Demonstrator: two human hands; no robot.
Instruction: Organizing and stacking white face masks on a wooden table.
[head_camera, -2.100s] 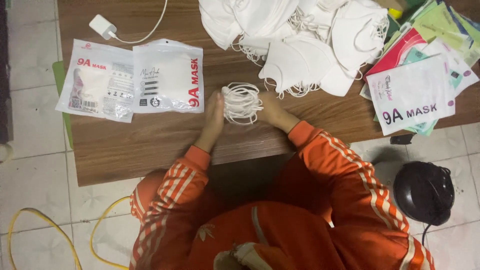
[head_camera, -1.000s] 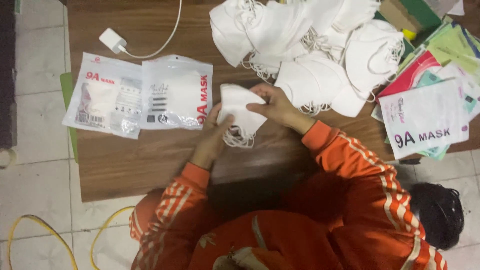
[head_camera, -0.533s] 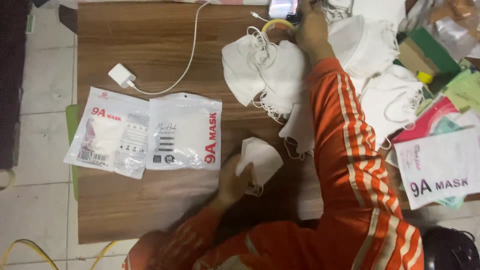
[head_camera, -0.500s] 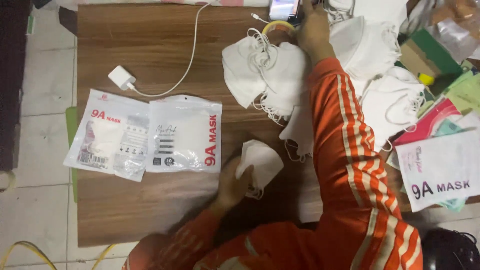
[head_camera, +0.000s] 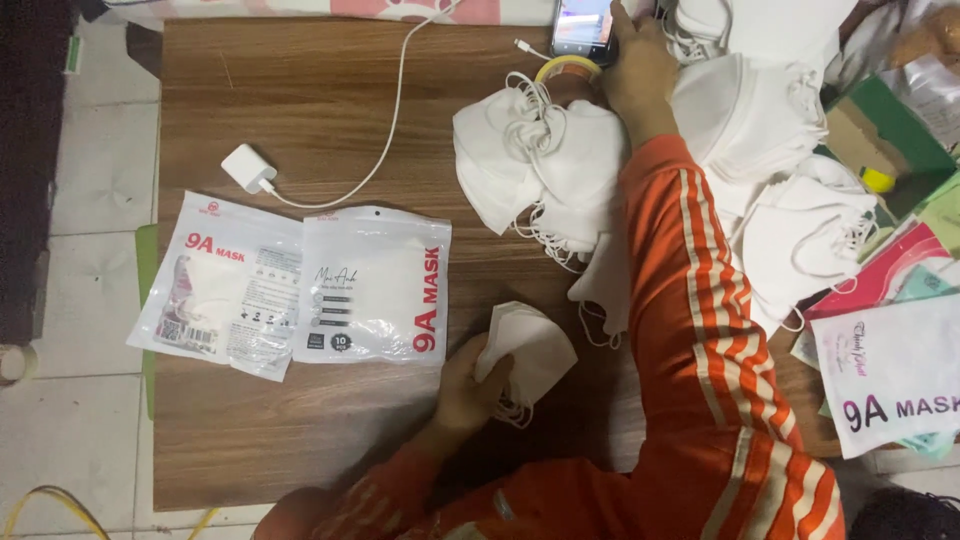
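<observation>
My left hand (head_camera: 468, 385) grips a small folded stack of white face masks (head_camera: 528, 345) just above the wooden table (head_camera: 300, 100), near its front edge. My right arm in an orange striped sleeve stretches across the table. My right hand (head_camera: 635, 65) rests at the far edge with its fingers on a lit phone (head_camera: 583, 22); it holds nothing. A yellow tape roll (head_camera: 567, 70) lies right beside that hand.
Two flat white mask packages with red lettering (head_camera: 225, 285) (head_camera: 375, 290) lie at the left. A white charger plug (head_camera: 245, 167) and its cable run toward the phone. Loose mask piles (head_camera: 540, 165) (head_camera: 790, 150) cover the middle and right. More printed packages (head_camera: 890, 370) and a green box (head_camera: 880, 130) lie far right.
Both hands held the mask stack at first. My right hand then let go and reached to the phone at the far edge, where it stays. My left hand keeps the stack.
</observation>
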